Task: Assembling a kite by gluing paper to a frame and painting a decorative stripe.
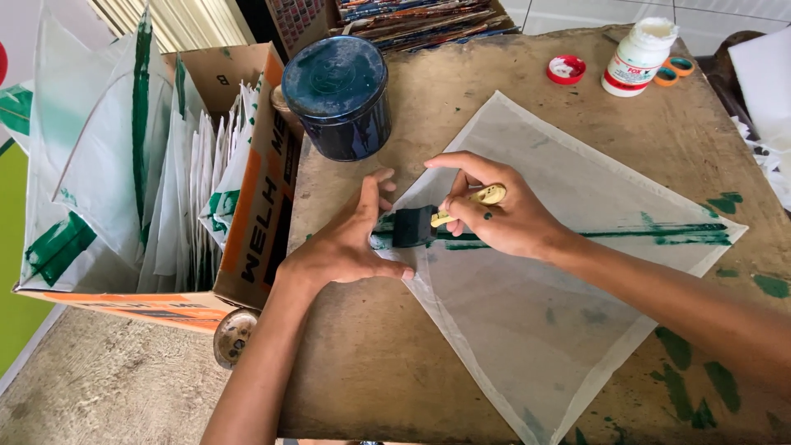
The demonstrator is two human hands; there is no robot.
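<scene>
- A worn brown wooden table (387, 363) smeared with green paint carries everything.
- A white diamond-shaped paper sheet (535, 321) with a green stripe lies flat under both hands.
- A dark blue round tin (338, 99) stands just beyond the left hand (350, 243).
- A white glue bottle (636, 58), its red cap (566, 69) and orange-handled scissors (674, 71) sit well beyond the right hand (498, 210).

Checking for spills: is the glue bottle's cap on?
No, the glue bottle stands open, its red cap lying beside it.
</scene>
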